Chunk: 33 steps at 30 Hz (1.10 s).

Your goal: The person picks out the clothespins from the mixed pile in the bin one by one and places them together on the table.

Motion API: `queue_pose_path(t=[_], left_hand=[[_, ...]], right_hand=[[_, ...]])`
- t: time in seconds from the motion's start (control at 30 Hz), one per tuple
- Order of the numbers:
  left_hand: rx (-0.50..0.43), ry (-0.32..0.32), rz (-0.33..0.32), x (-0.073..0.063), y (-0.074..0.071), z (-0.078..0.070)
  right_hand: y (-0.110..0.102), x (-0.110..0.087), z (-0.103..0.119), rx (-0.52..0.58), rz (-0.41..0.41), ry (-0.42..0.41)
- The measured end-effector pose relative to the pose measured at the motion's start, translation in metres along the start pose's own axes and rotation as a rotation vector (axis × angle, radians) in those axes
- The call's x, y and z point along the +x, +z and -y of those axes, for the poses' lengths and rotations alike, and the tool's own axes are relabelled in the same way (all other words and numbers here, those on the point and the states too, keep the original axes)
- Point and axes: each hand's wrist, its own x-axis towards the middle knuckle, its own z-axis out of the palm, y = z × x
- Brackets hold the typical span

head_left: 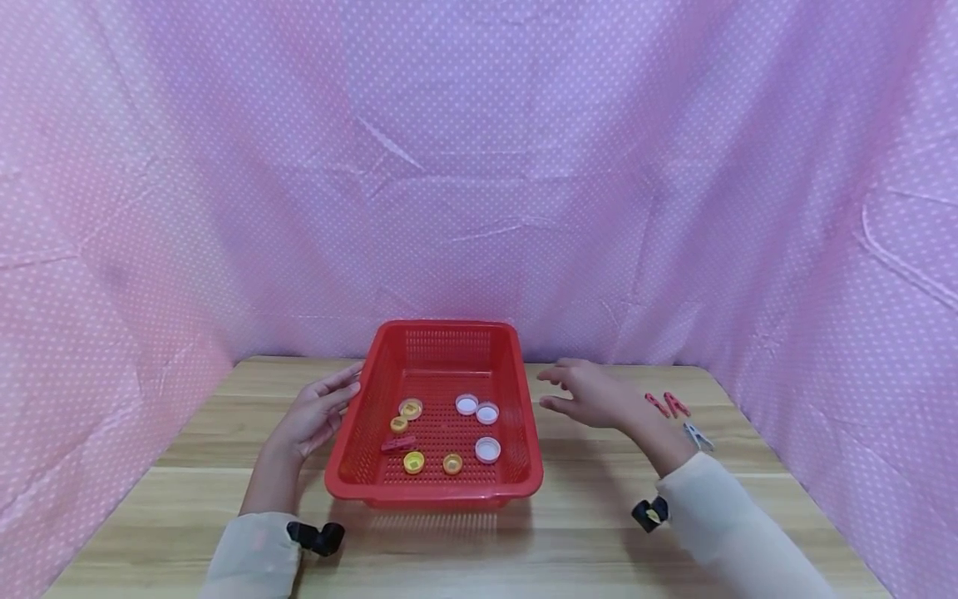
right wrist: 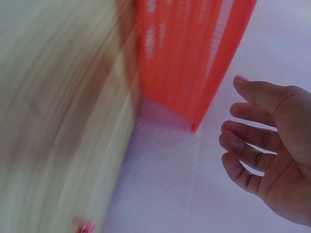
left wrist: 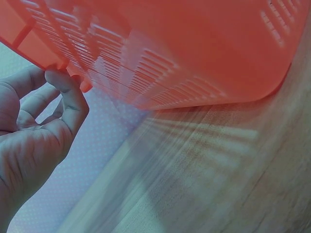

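A red plastic basket [head_left: 434,492] with slotted walls stands on the table in the head view. Inside lie several yellow caps [head_left: 414,462], three white caps [head_left: 487,450] and a red clothespin [head_left: 398,444]. My left hand [head_left: 314,416] is at the basket's left rim; in the left wrist view, thumb and fingers [left wrist: 68,92] grip the rim's lower edge. To the right of the basket, my right hand [head_left: 587,395] hovers with fingers apart and loosely bent. The right wrist view shows that hand [right wrist: 272,145] holding nothing, a gap between it and the basket wall [right wrist: 180,58].
Two red clothespins [head_left: 666,405] and a grey clothespin [head_left: 698,436] lie on the wooden table [head_left: 599,499] at the right, beyond my right forearm. A pink dotted curtain [head_left: 479,166] hangs behind the table and along both sides.
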Motion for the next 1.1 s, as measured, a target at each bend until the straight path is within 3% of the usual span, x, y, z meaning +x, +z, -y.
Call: queue_pose_path(t=[0.2, 0.6, 0.87, 1.1], left_hand=[[-0.002, -0.009, -0.011, 0.000, 0.000, 0.000], [0.027, -0.016, -0.020, -0.002, 0.001, -0.002], [0.015, -0.008, 0.005, 0.000, 0.000, -0.001], [0.034, -0.015, 0.003, -0.001, -0.002, 0.000]], right_hand=[[0.001, 0.024, 0.043, 0.035, 0.046, -0.088], [0.021, 0.068, 0.110, -0.039, 0.169, -0.174], [0.037, 0.085, 0.133, -0.007, 0.235, -0.141], [0.050, 0.102, 0.146, -0.004, 0.288, -0.198]])
